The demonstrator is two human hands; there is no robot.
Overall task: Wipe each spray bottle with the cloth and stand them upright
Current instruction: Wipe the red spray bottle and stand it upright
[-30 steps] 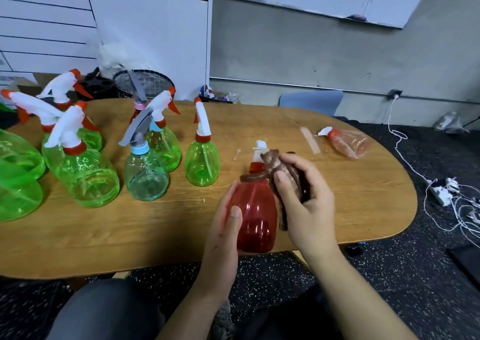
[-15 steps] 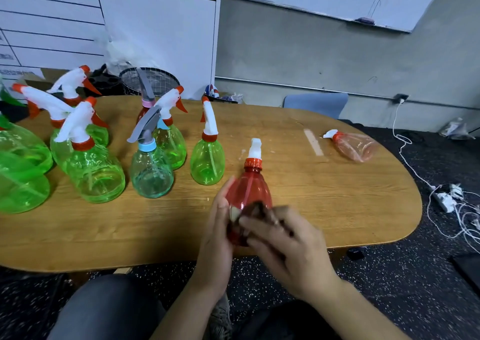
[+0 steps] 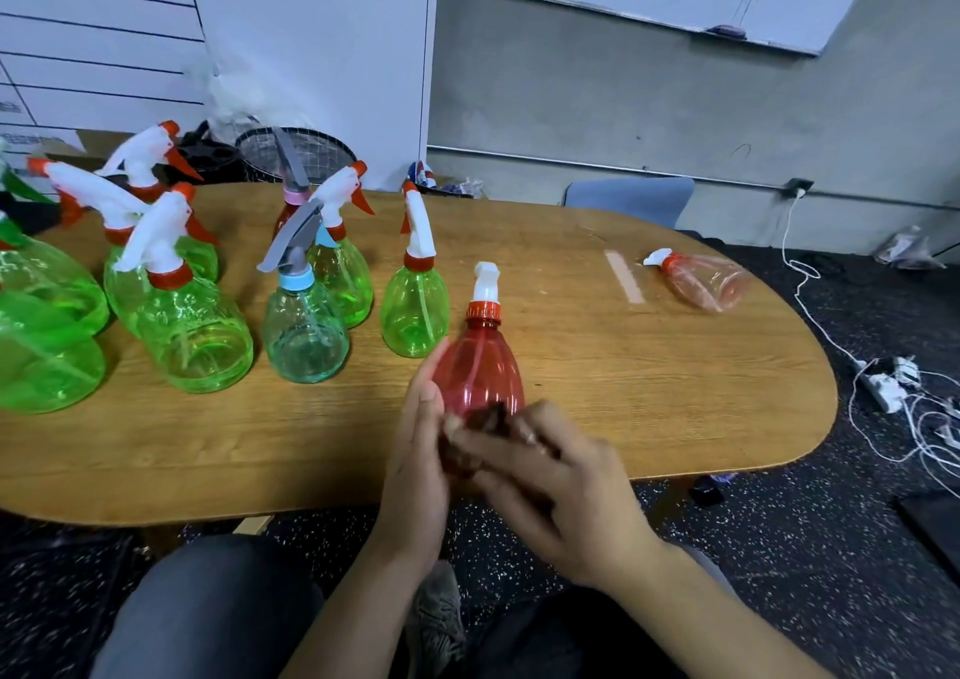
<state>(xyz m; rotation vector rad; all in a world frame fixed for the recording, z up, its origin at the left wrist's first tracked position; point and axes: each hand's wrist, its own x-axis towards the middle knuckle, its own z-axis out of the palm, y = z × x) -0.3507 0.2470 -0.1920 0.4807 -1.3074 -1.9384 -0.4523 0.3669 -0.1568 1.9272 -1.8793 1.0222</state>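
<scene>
Seen from the head camera, the red bottle (image 3: 480,372) stands upright near the front edge of the wooden table (image 3: 649,392), its white spray head pointing away from the person. The left hand (image 3: 418,450) wraps round its left side, fingers curled against the plastic, probably to steady it while the other hand rubs. The right hand (image 3: 550,476) is blurred, but its fingers bend round a dark brown cloth (image 3: 488,418) and press it against the lower front of the bottle; that low grip suggests the base is the part being wiped now. To the left stands a cluster of green bottles (image 3: 192,335), with a pale teal bottle (image 3: 304,340) and a small green bottle (image 3: 414,315) nearest the red one, all upright and apparently done. They are see-through and look empty; whether a film of liquid remains I cannot tell. The red one also shows no liquid level. Far to the right a pink bottle (image 3: 701,281) lies on its side, well apart from the rest, and seems empty too; it likely waits its turn. Beyond the table, a mesh bin (image 3: 296,151) sits by the wall, its contents unclear.
</scene>
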